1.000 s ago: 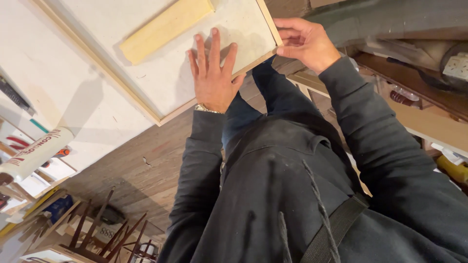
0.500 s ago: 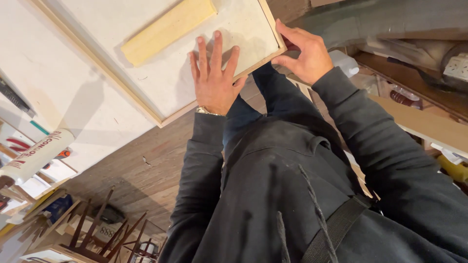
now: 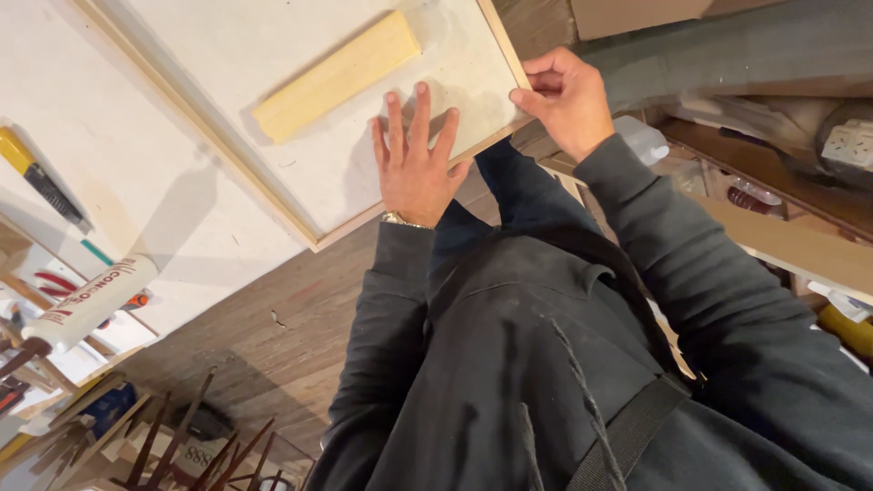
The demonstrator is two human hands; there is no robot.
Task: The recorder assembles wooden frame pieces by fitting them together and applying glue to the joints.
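Right now my left hand (image 3: pixel 416 159) lies flat and open on the framed panel (image 3: pixel 300 118); my right hand (image 3: pixel 568 100) pinches its near right corner. Loosen that pinch and the panel may slide, carrying off the wood block (image 3: pixel 336 75).

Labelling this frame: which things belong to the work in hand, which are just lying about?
In hand: left hand flat on framed panel; right hand pinching its corner; wood block on it.
Lying about: sealant tube, yellow-handled tool, white outlet.
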